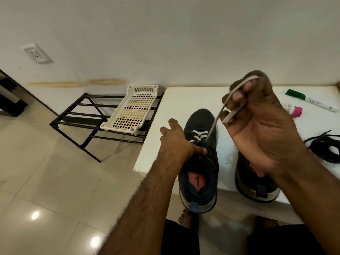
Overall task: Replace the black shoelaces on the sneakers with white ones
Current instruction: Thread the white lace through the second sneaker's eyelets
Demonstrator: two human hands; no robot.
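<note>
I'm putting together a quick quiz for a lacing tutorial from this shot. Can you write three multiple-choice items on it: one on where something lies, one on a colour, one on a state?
1. Where do the removed black laces lie?
A. on the white table, right of the sneakers
B. in the basket
C. on the floor

2. What colour is the marker's cap?
A. red
B. green
C. blue

3. How far is the white lace threaded on the left-hand sneaker?
A. not started
B. only the eyelets near the toe
C. all the way up and tied

Key: 1 A, the black laces sit coiled on the white table beside the sneakers. 2 B, the marker has a green cap. 3 B, the white lace crosses only the lower eyelets of the left-hand sneaker, while the right hand pulls the lace up and the left hand steadies the shoe.
</note>
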